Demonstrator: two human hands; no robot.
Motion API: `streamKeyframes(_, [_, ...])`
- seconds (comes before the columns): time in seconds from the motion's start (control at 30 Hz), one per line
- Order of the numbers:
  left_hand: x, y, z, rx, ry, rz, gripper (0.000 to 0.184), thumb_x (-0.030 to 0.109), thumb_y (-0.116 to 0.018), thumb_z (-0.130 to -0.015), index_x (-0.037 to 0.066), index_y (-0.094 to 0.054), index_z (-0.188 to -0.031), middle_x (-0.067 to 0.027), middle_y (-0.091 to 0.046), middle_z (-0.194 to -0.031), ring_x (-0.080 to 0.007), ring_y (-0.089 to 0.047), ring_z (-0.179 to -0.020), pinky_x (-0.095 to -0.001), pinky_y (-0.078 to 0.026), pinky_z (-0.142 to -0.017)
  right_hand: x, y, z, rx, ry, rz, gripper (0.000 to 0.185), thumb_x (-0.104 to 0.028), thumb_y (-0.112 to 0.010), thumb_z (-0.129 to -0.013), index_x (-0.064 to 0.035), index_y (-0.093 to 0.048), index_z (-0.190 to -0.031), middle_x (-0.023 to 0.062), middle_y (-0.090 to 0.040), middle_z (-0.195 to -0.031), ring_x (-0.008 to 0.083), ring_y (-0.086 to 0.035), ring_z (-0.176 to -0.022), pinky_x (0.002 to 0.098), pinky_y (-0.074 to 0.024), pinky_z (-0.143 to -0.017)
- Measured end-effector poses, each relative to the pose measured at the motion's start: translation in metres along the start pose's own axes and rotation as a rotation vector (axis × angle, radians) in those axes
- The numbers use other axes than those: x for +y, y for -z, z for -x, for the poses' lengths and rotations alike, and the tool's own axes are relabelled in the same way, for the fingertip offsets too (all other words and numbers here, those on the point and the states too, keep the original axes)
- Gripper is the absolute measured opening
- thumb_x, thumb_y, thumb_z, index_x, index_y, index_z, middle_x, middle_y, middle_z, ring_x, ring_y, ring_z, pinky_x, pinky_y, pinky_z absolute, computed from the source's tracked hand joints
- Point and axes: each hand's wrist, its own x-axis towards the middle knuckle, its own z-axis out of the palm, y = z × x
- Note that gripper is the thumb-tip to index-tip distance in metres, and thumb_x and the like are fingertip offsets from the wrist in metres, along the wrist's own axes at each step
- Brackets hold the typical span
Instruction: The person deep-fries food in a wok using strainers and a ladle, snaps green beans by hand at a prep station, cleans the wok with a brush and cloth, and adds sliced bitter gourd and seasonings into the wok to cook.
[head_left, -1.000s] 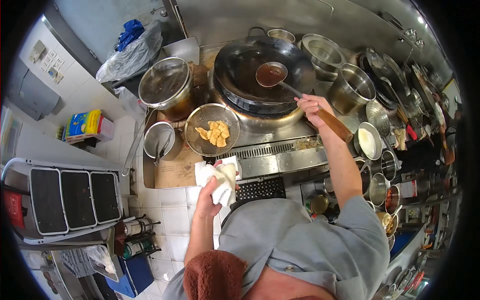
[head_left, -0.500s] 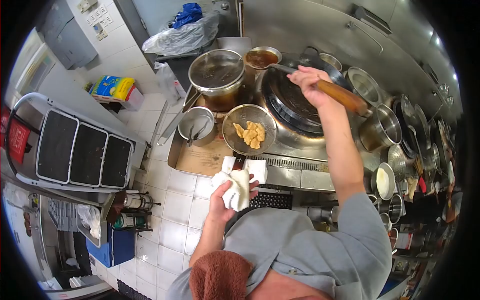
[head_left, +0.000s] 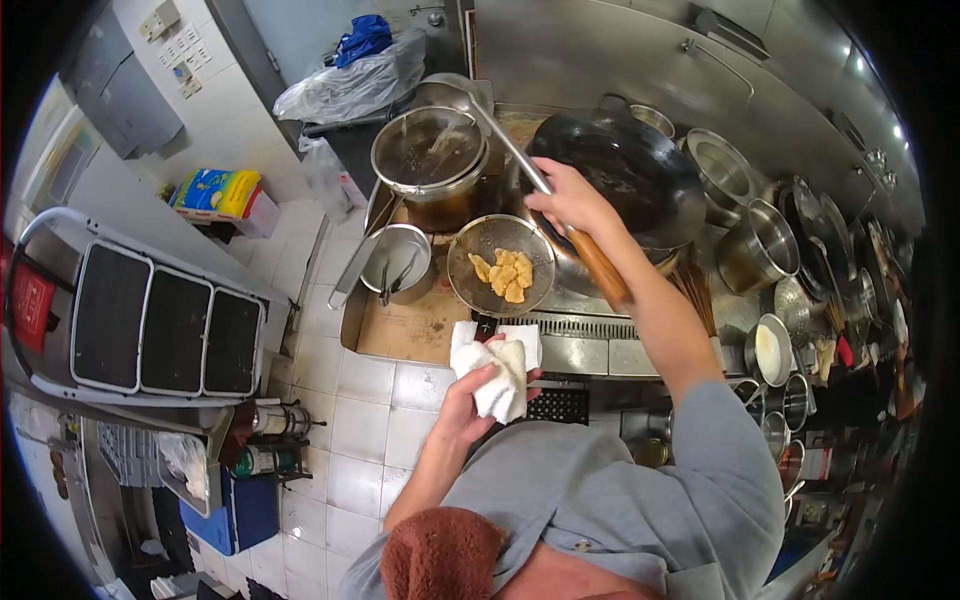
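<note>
My right hand [head_left: 570,195] is closed around a long ladle [head_left: 510,142] with a wooden handle. The ladle's bowl is tilted above the back of the strainer-topped pot [head_left: 428,150], and liquid shows over the mesh. My left hand [head_left: 470,400] grips a folded white cloth [head_left: 498,385], just in front of the handle of a mesh strainer [head_left: 467,290]. Golden fried pieces [head_left: 508,274] lie in that strainer. The black wok [head_left: 640,175] sits on the stove to the right, dark and glossy inside.
A small metal pot [head_left: 398,262] with utensils stands left of the strainer on a cardboard sheet [head_left: 410,330]. Metal pots [head_left: 758,245] and bowls line the right. A bamboo brush [head_left: 692,285] lies by the stove front. A folding step ladder [head_left: 175,325] is at the left.
The ladle, earlier over the wok with reddish-brown liquid, has moved left to the strainer-topped pot and tipped. The wok was tilted back and now rests lower. My left hand still holds the cloth.
</note>
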Motion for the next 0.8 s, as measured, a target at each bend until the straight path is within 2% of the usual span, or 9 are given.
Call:
streamKeyframes(0.07, [0.004,-0.002,-0.018,0.016,0.054,-0.019,0.049,0.017,-0.058,-0.088,0.014,-0.040,-0.133,-0.0163,-0.055,-0.116,-0.0329,-0.061,-0.100,-0.0506,-0.051,-0.088,0.002,0.019,0.033,0.088,0.007,0.062,0.067,0.001,-0.062,-0.078,-0.0019,-0.034,-0.138,0.0013,-0.051,-0.071,0.0063,-0.045,-0.045,0.0228,-0.0389,-0.035])
streamKeyframes(0.17, [-0.003,-0.003,-0.061,0.119,0.120,-0.250,0.043,0.026,-0.057,-0.091,0.012,-0.043,-0.130,-0.0137,-0.060,-0.108,-0.0288,-0.064,-0.087,-0.0405,-0.055,-0.073,0.030,0.067,0.090,0.231,-0.078,-0.015,0.069,0.000,-0.062,-0.080,-0.0036,-0.030,-0.141,0.0031,-0.047,-0.077,0.0075,-0.044,-0.044,0.0238,-0.0382,-0.034])
streamKeyframes(0.27, [-0.019,-0.010,-0.119,0.154,0.207,-0.312,0.033,0.027,-0.055,-0.093,0.006,-0.052,-0.118,-0.0130,-0.063,-0.101,-0.0262,-0.064,-0.088,-0.0403,-0.055,-0.074,0.050,0.102,0.157,0.447,-0.214,0.236,0.068,-0.002,-0.060,-0.079,-0.0096,-0.033,-0.141,0.0029,-0.047,-0.069,0.0116,-0.044,-0.043,0.0285,-0.0366,-0.036])
streamKeyframes(0.37, [-0.041,-0.025,-0.188,0.136,0.179,-0.204,0.034,0.033,-0.048,-0.095,0.006,-0.054,-0.114,-0.0103,-0.064,-0.102,-0.0282,-0.063,-0.092,-0.0437,-0.052,-0.083,0.095,0.132,0.209,0.492,-0.346,0.326,0.066,-0.003,-0.060,-0.079,-0.0055,-0.035,-0.140,0.0084,-0.058,-0.082,0.0173,-0.057,-0.059,0.0291,-0.0476,-0.052])
streamKeyframes(0.43, [-0.048,-0.051,-0.225,0.126,0.203,-0.191,0.040,0.043,-0.041,-0.097,0.011,-0.053,-0.117,-0.0088,-0.061,-0.108,-0.0286,-0.059,-0.100,-0.0494,-0.048,-0.087,0.157,0.139,0.236,0.665,-0.018,0.563,0.065,-0.003,-0.061,-0.079,0.0005,-0.035,-0.139,0.0162,-0.061,-0.107,0.0225,-0.061,-0.089,0.0295,-0.0486,-0.080])
streamKeyframes(0.47, [-0.050,-0.069,-0.237,0.132,0.216,-0.214,0.043,0.048,-0.038,-0.097,0.014,-0.052,-0.119,-0.0081,-0.059,-0.111,-0.0285,-0.056,-0.104,-0.0524,-0.046,-0.090,0.160,0.136,0.245,0.640,-0.163,0.355,0.066,-0.002,-0.062,-0.079,0.0046,-0.034,-0.138,0.0212,-0.055,-0.124,0.0240,-0.055,-0.110,0.0290,-0.0393,-0.096])
streamKeyframes(0.5, [-0.053,-0.072,-0.257,0.133,0.234,-0.274,0.044,0.053,-0.036,-0.096,0.020,-0.051,-0.121,-0.0066,-0.056,-0.115,-0.0284,-0.053,-0.107,-0.0550,-0.043,-0.091,0.165,0.131,0.252,0.657,-0.208,0.275,0.066,-0.001,-0.063,-0.079,0.0051,-0.033,-0.138,0.0209,-0.056,-0.123,0.0226,-0.055,-0.110,0.0288,-0.0403,-0.094])
streamKeyframes(0.73, [-0.056,-0.068,-0.308,0.329,0.386,-0.489,0.027,0.044,-0.050,-0.092,0.021,-0.060,-0.102,-0.0007,-0.061,-0.096,-0.0234,-0.057,-0.092,-0.0485,-0.048,-0.080,0.218,0.121,0.283,0.645,-0.174,0.181,0.063,-0.003,-0.059,-0.083,0.0036,-0.032,-0.139,0.0234,-0.056,-0.123,0.0207,-0.056,-0.109,0.0284,-0.0407,-0.093])
streamKeyframes(0.8, [-0.049,-0.064,-0.313,0.305,0.430,-0.470,0.022,0.038,-0.053,-0.091,0.020,-0.060,-0.100,0.0002,-0.062,-0.094,-0.0223,-0.058,-0.089,-0.0473,-0.048,-0.079,0.221,0.125,0.288,0.609,-0.167,0.000,0.066,0.002,-0.059,-0.082,0.0007,-0.031,-0.142,0.0064,-0.053,-0.110,0.0104,-0.047,-0.086,0.0214,-0.0409,-0.080])
